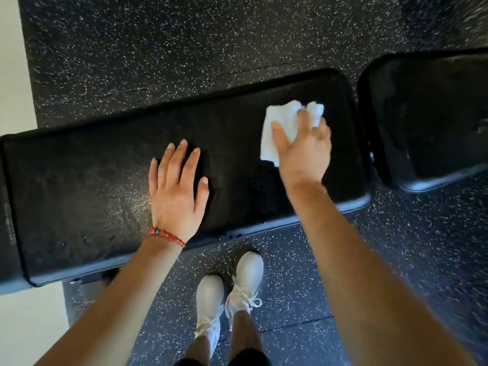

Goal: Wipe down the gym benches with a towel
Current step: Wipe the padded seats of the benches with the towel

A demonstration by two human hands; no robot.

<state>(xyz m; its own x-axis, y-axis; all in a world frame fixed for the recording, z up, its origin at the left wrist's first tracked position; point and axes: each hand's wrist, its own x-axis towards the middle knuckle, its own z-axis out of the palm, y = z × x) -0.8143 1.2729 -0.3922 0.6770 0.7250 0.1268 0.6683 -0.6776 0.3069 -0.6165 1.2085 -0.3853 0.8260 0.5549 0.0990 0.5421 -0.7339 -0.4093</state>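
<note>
A long black padded gym bench [92,180] lies across the view in front of me. My left hand [177,186] rests flat on its middle, fingers spread, holding nothing; a red bead bracelet is on that wrist. My right hand [303,146] presses a folded white towel [280,125] onto the pad's right end, fingers bent over the cloth. A second black pad [427,120], the seat section, sits just right of the towel across a narrow gap.
Black rubber floor with white speckles [158,48] surrounds the bench. My feet in white trainers [229,294] stand close to the bench's near edge. A pale strip of floor or wall [13,75] runs along the left side.
</note>
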